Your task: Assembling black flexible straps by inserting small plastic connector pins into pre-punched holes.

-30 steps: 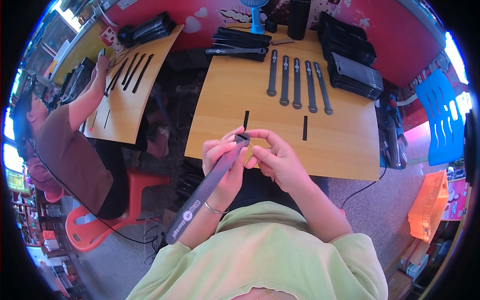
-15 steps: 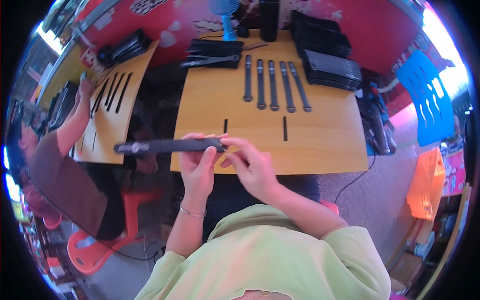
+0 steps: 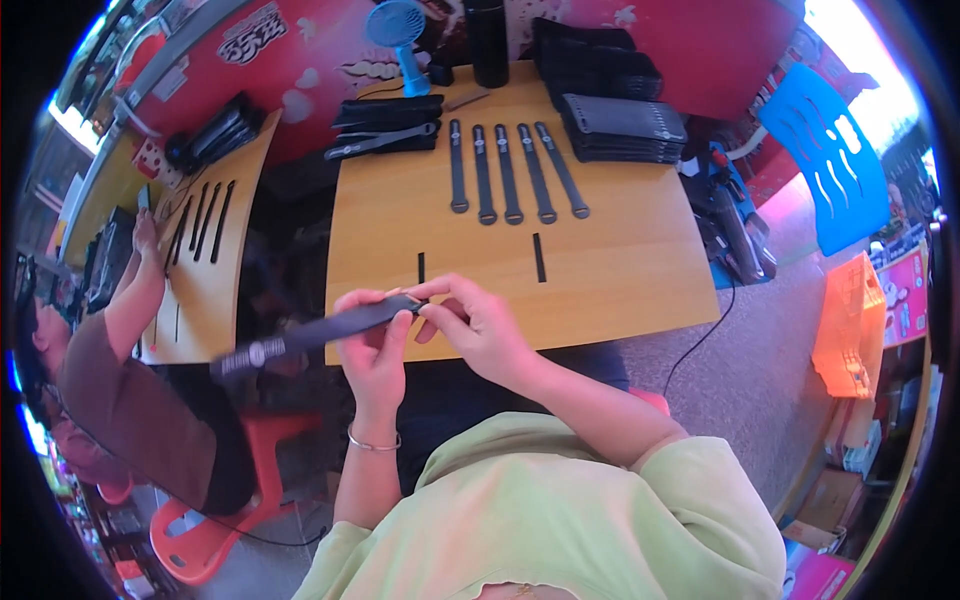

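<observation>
Since the frame half a second ago, the free end of the dark strap (image 3: 310, 337) has dropped from nearly level to a slant down toward the lower left, while both hands have stayed together at its other end. The left hand (image 3: 376, 365), with a bracelet at its wrist, pinches the strap close to that end, thumb on the near side and fingers behind. The right hand (image 3: 482, 328) meets it there, thumb and forefinger closed together at the strap's tip; exactly what they grip is too small to tell. The strap is held in the air over the near left part of the wooden table (image 3: 630, 285), its free end blurred and reaching past the table's left edge. Just beyond the hands, two short black strips (image 3: 539, 258) lie apart on the tabletop. Farther back lie five similar straps (image 3: 507, 175) side by side, with a pile of black straps (image 3: 350, 118) to their left and stacked dark pieces (image 3: 625, 130) to their right. Behind stand a blue fan (image 3: 395, 28) and a black cylinder (image 3: 487, 45). At left, a co-worker (image 3: 125, 410) sits at another table (image 3: 205, 310).
</observation>
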